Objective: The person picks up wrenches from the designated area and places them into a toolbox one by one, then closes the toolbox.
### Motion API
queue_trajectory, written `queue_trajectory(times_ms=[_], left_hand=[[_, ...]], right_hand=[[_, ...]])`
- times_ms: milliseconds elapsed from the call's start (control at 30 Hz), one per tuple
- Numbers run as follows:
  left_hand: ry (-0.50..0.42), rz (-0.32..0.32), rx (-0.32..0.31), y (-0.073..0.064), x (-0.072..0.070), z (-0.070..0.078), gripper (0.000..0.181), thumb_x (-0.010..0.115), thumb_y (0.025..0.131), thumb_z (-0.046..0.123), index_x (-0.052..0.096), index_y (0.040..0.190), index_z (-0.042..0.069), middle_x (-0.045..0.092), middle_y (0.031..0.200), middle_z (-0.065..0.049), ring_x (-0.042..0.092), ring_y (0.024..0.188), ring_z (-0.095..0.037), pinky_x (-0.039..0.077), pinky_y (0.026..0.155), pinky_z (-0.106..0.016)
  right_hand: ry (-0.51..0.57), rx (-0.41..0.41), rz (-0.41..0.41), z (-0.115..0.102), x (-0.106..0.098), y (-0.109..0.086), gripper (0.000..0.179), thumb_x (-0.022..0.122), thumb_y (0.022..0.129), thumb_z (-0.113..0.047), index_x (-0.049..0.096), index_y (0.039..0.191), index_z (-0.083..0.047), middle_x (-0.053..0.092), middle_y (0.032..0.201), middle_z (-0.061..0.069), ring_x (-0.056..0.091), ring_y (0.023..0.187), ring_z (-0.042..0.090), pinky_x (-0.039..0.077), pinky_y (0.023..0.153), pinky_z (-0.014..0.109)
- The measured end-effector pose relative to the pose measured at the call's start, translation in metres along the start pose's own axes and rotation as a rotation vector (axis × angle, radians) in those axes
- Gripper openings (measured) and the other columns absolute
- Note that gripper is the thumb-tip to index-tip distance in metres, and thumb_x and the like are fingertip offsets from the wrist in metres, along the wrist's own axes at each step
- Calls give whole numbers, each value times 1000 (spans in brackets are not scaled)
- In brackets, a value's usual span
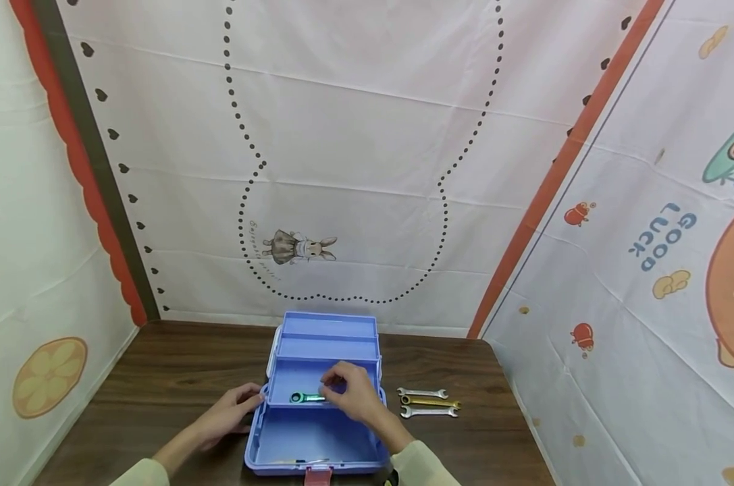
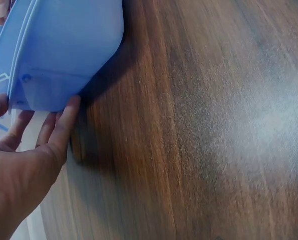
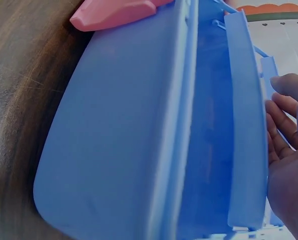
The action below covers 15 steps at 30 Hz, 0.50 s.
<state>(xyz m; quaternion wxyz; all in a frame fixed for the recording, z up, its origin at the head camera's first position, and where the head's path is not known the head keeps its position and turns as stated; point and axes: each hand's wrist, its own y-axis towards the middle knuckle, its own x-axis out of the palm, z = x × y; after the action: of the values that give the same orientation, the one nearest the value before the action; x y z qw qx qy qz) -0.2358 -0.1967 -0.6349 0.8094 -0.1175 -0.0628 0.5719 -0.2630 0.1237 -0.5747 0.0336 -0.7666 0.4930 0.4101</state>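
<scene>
A blue plastic toolbox (image 1: 318, 449) stands open on the table, its trays fanned up toward the back. My left hand (image 1: 229, 413) holds its left side; in the left wrist view the thumb lies at the rim and the fingertips (image 2: 72, 106) press the side wall. A green ratchet wrench (image 1: 306, 398) lies in the lower tray (image 1: 281, 378), ring end to the left. Over that tray, at the wrench's right end, is my right hand (image 1: 351, 391), fingers loosely bent. The right wrist view shows its thumb apart from the fingers, behind the tray wall (image 3: 246, 130), which hides the wrench.
Right of the toolbox lie two silver wrenches (image 1: 429, 412) with a gold wrench (image 1: 430, 401) between them. A pink latch (image 1: 318, 476) hangs at the box front. Small thin items (image 1: 302, 462) lie inside near the front wall. Printed cloth (image 1: 367, 223) encloses the table (image 1: 178, 378).
</scene>
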Motion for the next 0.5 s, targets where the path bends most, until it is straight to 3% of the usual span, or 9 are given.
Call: queue_trajectory(times_ms=[233, 500], left_hand=[[-21, 16, -18, -3, 3, 3, 51, 55, 112, 32, 50, 141, -10, 59, 132, -22, 62, 120, -33, 63, 89, -53], [-27, 10, -28, -1, 1, -1, 54, 55, 112, 35, 49, 142, -9, 59, 133, -22, 60, 124, -35, 62, 91, -54]], right_hand=[[42, -41, 4, -4, -20, -16, 14, 83, 94, -13, 77, 104, -6, 73, 97, 2, 68, 87, 11, 60, 77, 26], [57, -77, 35, 2, -52, -31, 14, 83, 91, -6, 76, 102, -1, 74, 95, 4, 69, 83, 15, 64, 72, 39]])
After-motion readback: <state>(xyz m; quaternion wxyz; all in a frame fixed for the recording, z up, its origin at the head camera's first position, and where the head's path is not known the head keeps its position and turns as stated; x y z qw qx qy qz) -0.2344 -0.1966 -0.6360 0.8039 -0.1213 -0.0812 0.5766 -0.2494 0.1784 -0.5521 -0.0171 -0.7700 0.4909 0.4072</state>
